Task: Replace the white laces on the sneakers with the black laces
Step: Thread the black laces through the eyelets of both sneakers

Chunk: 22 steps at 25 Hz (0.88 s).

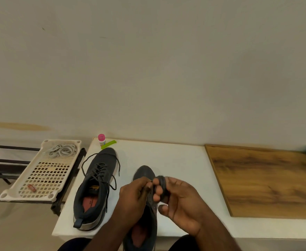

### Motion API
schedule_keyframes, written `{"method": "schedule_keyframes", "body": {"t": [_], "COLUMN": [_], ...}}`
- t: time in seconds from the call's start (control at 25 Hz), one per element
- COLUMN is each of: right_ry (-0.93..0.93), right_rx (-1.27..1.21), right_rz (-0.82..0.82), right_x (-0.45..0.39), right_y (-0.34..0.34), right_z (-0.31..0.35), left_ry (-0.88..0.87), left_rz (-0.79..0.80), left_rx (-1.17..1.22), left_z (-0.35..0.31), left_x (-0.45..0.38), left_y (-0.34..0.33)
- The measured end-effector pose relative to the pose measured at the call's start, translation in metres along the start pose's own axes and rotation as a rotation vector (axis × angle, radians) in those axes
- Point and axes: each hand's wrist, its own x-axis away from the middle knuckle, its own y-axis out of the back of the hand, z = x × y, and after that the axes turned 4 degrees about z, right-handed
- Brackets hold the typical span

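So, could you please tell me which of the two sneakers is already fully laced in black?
The left sneaker, lying untouched on the table; the other sneaker sits under both hands, its lace unfinished.

On the worktop [175, 160] two sneakers lie side by side, toes toward the wall: the left sneaker [94, 187] near the left edge, the right sneaker [145, 178] at the near edge, reaching past it toward the person. Both hands sit over the right sneaker, the left hand [134, 194] left of the right hand [179, 198], a bundled lace [162, 183] between them. Behind the left sneaker, at the back edge, stand a small bottle [101, 140] and a clip [108, 144] just beside it. A board [264, 180] lies on the right part. Left of the worktop, a tray [39, 169] rests on a rack [1, 160], loose laces [62, 150] in its far end
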Motion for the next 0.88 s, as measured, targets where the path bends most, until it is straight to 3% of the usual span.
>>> {"method": "schedule_keyframes", "body": {"t": [0.08, 0.12, 0.16, 0.24, 0.32, 0.36, 0.44, 0.52, 0.6, 0.8, 0.88], "right_ry": [0.192, 0.279, 0.356, 0.362, 0.090, -0.050, -0.186, -0.170, -0.142, -0.002, 0.015], "right_rx": [-0.140, -0.054, 0.153, 0.917, 1.639, 1.781, 1.649, 1.096, 0.760, 0.306, 0.310], "right_rz": [-0.145, -0.255, -0.387, -0.563, -0.481, -0.440, -0.384, -0.335, -0.292, -0.336, -0.392], "right_x": [-0.014, -0.023, -0.032, -0.046, -0.055, -0.056, -0.055, -0.050, -0.044, -0.041, -0.042], "right_y": [-0.006, -0.007, -0.006, 0.002, 0.011, 0.014, 0.013, 0.010, 0.004, 0.004, 0.008], "right_z": [-0.004, -0.006, -0.009, -0.011, -0.018, -0.019, -0.013, -0.003, 0.004, -0.017, -0.021], "left_ry": [-0.048, -0.059, -0.054, -0.026, -0.032, -0.034, -0.027, 0.016, 0.058, 0.090, 0.121], "left_rz": [-0.028, -0.029, -0.021, -0.013, -0.021, -0.022, -0.031, -0.047, -0.008, -0.016, -0.017], "left_rx": [-0.102, -0.138, -0.170, -0.240, -0.297, -0.333, -0.383, -0.377, -0.332, -0.245, -0.212], "left_z": [0.008, 0.012, 0.017, 0.028, 0.038, 0.040, 0.041, 0.044, 0.046, 0.047, 0.051], "left_x": [-0.004, -0.006, -0.008, -0.010, -0.011, -0.011, -0.011, -0.013, -0.016, -0.023, -0.021], "left_y": [-0.006, -0.010, -0.014, -0.020, -0.023, -0.024, -0.024, -0.024, -0.024, -0.032, -0.032]}}
